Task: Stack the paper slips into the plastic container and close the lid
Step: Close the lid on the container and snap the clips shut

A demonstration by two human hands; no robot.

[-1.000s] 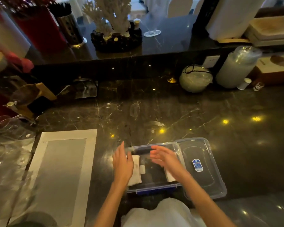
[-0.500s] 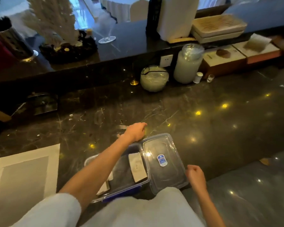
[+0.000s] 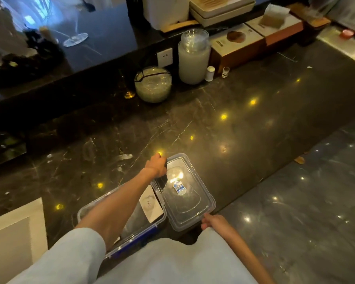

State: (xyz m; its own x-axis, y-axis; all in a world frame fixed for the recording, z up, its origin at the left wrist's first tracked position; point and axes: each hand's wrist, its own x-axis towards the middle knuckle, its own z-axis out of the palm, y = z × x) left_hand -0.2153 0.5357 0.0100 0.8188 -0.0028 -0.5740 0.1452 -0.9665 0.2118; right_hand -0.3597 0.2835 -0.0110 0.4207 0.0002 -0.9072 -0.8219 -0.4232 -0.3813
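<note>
A clear plastic container with blue clips stands at the counter's near edge. A white paper slip lies inside against its right wall; my forearm hides the rest of the inside. The clear lid, with a small blue label, lies to the right, its left edge over the container's rim. My left hand reaches across the container and grips the lid's far left corner. My right hand holds the lid's near right corner.
On the dark marble counter a glass bowl, a tall jar, a small white bottle and boxes line the back. A white-framed mat lies at left. The counter ends just right of the lid, above the floor.
Both hands left the slips inside the container and went to the lid, left to its far corner, right to its near corner. The view swung to the right.
</note>
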